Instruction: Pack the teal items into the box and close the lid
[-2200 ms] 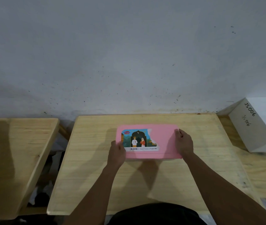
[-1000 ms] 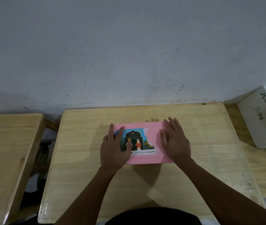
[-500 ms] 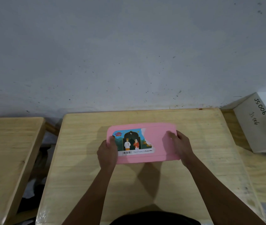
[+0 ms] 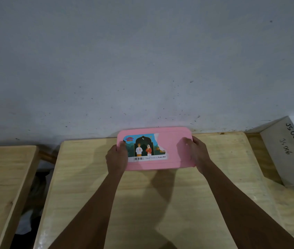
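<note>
A pink box (image 4: 171, 150) with its lid shut and a torn picture label on top is held above the wooden table (image 4: 142, 203), tilted towards me. My left hand (image 4: 116, 158) grips its left end, thumb on the lid. Its right end is gripped by my right hand (image 4: 197, 153). No teal items are in sight; the inside of the box is hidden.
A white block (image 4: 289, 150) with handwriting stands on the table at the right, against the grey wall (image 4: 142, 60). A second wooden table (image 4: 2, 186) lies at the left across a dark gap (image 4: 33, 194) with clutter below.
Both hands pressed flat on the lid a second ago, then took the box by its ends. The box has since risen off the table and moved away from me.
</note>
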Demonstrator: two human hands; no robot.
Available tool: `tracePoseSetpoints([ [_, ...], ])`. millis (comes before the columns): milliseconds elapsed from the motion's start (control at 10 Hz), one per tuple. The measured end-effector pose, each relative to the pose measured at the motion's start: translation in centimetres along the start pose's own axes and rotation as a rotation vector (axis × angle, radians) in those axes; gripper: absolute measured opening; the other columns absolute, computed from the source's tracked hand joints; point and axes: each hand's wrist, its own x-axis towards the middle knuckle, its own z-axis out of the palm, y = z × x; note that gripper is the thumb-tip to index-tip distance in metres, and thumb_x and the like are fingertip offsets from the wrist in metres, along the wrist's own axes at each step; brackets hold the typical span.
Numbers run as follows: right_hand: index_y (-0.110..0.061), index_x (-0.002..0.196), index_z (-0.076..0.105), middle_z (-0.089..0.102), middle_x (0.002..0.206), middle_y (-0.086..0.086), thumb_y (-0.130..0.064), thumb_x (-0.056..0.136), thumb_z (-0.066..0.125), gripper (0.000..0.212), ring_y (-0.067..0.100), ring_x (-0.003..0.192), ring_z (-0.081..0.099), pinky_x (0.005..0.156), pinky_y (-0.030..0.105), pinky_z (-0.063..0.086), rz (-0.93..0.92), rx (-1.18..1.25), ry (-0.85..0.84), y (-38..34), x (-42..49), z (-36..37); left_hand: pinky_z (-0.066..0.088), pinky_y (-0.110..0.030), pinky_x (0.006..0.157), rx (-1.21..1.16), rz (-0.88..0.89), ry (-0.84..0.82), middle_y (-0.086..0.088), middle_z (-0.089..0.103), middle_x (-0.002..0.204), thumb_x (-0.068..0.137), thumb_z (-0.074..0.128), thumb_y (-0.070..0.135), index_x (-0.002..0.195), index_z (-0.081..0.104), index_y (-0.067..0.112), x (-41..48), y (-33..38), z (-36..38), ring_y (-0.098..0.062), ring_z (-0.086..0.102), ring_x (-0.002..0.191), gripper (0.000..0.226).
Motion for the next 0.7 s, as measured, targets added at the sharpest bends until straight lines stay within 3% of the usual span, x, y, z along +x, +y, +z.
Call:
tracePoseSetpoints([
  [200, -0.020, 0.093, 0.066, 0.062, 0.088, -0.002, -0.028, 0.094, 0.054, 0.014, 0.021, 0.084, 0.055, 0.073, 0.033, 0.046, -0.074, -0.050, 0.018, 0.5, 0.5, 0.2, 0.035, -0.029, 0.070, 0.009, 0.030, 0.005, -0.008, 0.058, 0.087, 0.099, 0.036, 0.041, 0.100, 0.062, 0.001, -0.7, 0.2, -0.1, -0.024, 0.052, 0.080, 0.047],
  [400, -0.016, 0.104, 0.062, 0.066, 0.096, 0.003, -0.042, 0.089, 0.052, 0.032, 0.025, 0.088, 0.062, 0.079, 0.036, 0.051, -0.095, -0.205, 0.060, 0.1, 0.1, 0.9, 0.051, -0.038, 0.075, -0.003, 0.063, -0.144, -0.010, 0.069, 0.089, 0.096, 0.040, 0.048, 0.092, 0.067, 0.010, 0.7, -0.3, -1.1, -0.032, 0.065, 0.087, 0.048],
  [500, -0.012, 0.117, 0.056, 0.062, 0.110, 0.008, -0.043, 0.081, 0.047, 0.049, 0.029, 0.102, 0.060, 0.086, 0.040, 0.047, -0.140, -0.312, 0.061, -0.9, -0.3, 1.0, 0.051, -0.038, 0.082, -0.008, 0.062, -0.217, -0.014, 0.069, 0.107, 0.095, 0.045, 0.041, 0.106, 0.065, 0.010, 0.6, 1.1, -2.5, -0.029, 0.065, 0.094, 0.039],
  [600, -0.014, 0.139, 0.045, 0.053, 0.136, 0.012, -0.046, 0.094, 0.046, 0.055, 0.031, 0.119, 0.055, 0.098, 0.045, 0.046, -0.218, -0.543, 0.038, -2.9, -1.3, 1.0, 0.039, -0.035, 0.102, 0.093, 0.097, -0.208, -0.019, 0.050, 0.139, 0.095, 0.049, 0.041, 0.139, 0.042, 0.005, 0.1, 3.2, -4.2, -0.032, 0.050, 0.126, 0.058],
  [700, -0.012, 0.140, 0.046, 0.048, 0.145, 0.009, -0.042, 0.099, 0.046, 0.052, 0.027, 0.129, 0.049, 0.107, 0.039, 0.037, -0.365, -0.591, -0.042, -6.1, -3.1, 1.2, 0.036, -0.031, 0.102, 0.142, 0.240, -0.237, -0.018, 0.056, 0.133, 0.094, 0.048, 0.044, 0.138, 0.044, 0.007, -0.5, 6.0, -6.2, -0.029, 0.051, 0.125, 0.057],
])
